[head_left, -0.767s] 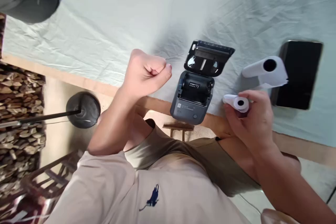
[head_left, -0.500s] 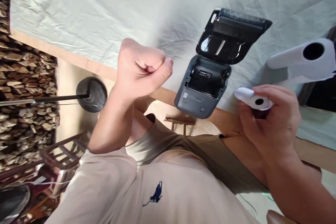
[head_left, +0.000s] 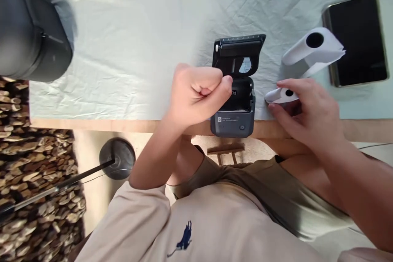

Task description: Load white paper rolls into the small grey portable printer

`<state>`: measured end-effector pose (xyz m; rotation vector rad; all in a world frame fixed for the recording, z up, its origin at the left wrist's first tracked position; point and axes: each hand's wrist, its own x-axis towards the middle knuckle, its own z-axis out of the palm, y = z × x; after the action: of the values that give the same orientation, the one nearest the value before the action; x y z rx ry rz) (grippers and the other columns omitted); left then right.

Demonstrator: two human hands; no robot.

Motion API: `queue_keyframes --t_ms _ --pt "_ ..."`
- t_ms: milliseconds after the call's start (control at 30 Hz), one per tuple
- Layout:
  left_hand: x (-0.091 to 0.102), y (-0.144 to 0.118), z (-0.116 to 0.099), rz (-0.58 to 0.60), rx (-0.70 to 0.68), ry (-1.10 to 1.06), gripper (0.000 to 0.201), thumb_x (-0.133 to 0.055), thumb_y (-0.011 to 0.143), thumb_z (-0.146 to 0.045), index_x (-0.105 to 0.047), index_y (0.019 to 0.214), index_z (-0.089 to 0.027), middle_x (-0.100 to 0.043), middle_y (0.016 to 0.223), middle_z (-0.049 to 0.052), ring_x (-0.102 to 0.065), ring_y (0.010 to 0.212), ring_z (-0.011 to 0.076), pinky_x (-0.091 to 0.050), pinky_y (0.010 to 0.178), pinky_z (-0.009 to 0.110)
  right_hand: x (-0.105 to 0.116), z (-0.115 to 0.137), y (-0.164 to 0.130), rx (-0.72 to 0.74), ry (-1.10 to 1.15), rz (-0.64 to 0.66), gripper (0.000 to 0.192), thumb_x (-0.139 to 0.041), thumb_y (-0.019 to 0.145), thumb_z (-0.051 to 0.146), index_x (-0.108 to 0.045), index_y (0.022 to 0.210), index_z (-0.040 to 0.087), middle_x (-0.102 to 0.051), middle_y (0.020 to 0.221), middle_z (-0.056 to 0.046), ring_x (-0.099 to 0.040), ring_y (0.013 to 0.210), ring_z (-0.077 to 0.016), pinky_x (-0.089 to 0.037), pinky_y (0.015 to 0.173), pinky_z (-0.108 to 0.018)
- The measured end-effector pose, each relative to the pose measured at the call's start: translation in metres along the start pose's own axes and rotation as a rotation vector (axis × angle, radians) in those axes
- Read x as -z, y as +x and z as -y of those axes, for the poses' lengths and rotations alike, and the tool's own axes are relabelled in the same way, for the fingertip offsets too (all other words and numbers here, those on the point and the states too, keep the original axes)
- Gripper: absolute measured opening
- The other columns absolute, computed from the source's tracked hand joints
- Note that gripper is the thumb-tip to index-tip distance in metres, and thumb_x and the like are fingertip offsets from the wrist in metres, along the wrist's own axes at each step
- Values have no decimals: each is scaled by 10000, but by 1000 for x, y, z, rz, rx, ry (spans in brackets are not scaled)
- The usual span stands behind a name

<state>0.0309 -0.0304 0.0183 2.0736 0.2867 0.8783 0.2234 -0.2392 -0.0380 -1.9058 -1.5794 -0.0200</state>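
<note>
Fingers [head_left: 287, 108] of the right hand [head_left: 307, 110] are wrapped around a small paper roll [head_left: 281, 95], which is gripped at the near edge of the table, just right of the printer [head_left: 235, 102]; the roll's dark core hole is turned toward the camera. The left hand [head_left: 198, 94] is clenched into an empty fist, thumb laid across the curled fingers, and is held in front of the printer's left side, so that part of the open paper bay is hidden. Both forearms are raised from the lap, the left bent sharply at the elbow, the right stretched in from the lower right.

The printer's lid [head_left: 238, 53] is stood open, tilted back away from the body. A larger paper roll [head_left: 310, 49] is laid on its side beyond the right hand, with a loose end trailing. A dark phone [head_left: 356, 39] is laid flat just right of that roll. The table is covered by a pale wrinkled cloth [head_left: 138, 49], and a wooden edge is shown along its near side. A blurred black object [head_left: 30, 37] is seen at the upper left. Below the table, a round stand base [head_left: 118, 159] and stacked firewood [head_left: 30, 196] are visible.
</note>
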Motion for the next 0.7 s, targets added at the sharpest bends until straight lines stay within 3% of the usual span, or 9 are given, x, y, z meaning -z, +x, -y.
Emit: queue_keyframes --t_ms 133,233,333,400,467,533,600,700 --pt "-3 -13 3 -52 -9 17 765 -492 1137 -677 -103 670 -212 -70 622 -49 -93 543 73 -139 511 328 2 0 2 -12 -24 14 285 -712 1052 311 -719 1336 287 -779 1138 -25 -553 575 -48 -480 570 -224" --pt "-2 -23 10 -107 -17 44 743 -484 1145 -660 -113 681 -214 -92 618 -53 -95 557 82 -146 530 339 6 4 13 -39 45 -13 451 -711 1023 277 -678 1470 326 -792 1135 -34 -558 561 -54 -468 549 -222" --pt "1 -34 21 -132 -18 92 695 -494 1161 -566 -120 691 -216 -105 610 -58 -100 562 90 -162 543 344 6 6 33 -116 306 -61 601 -718 1006 290 -560 1581 360 -805 1099 -47 -685 695 -133 -449 540 -217" --pt "4 -41 28 -144 -14 145 672 -496 1163 -515 -123 690 -219 -102 601 -60 -99 556 92 -169 545 345 3 5 46 -174 572 -72 461 -723 1017 329 -620 1466 348 -806 1042 -44 -717 760 -170 -413 510 -198" --pt "8 -47 32 -147 -6 198 664 -498 1165 -488 -132 680 -220 -107 591 -63 -105 544 90 -174 547 345 2 6 54 -257 809 -21 275 -768 993 353 -710 1261 324 -808 996 -23 -693 717 -160 -383 464 -188" --pt "11 -54 30 -138 5 238 665 -510 1170 -464 -141 674 -219 -117 588 -63 -115 533 86 -179 550 345 4 11 55 -378 969 92 219 -824 945 340 -764 1156 333 -806 965 7 -687 708 -152 -403 445 -204" --pt "14 -59 23 -135 -18 260 657 -551 1166 -383 -150 672 -218 -124 585 -65 -111 521 79 -165 542 350 11 20 50 -484 1036 198 261 -830 945 335 -806 1198 394 -799 980 27 -734 810 -166 -440 475 -233" --pt "19 -67 12 -149 -64 327 616 -635 1097 -144 -197 667 -199 -139 577 -67 -106 511 64 -131 522 352 23 32 38 -526 1007 206 337 -806 1008 455 -797 1344 483 -765 997 16 -764 922 -177 -448 505 -265"
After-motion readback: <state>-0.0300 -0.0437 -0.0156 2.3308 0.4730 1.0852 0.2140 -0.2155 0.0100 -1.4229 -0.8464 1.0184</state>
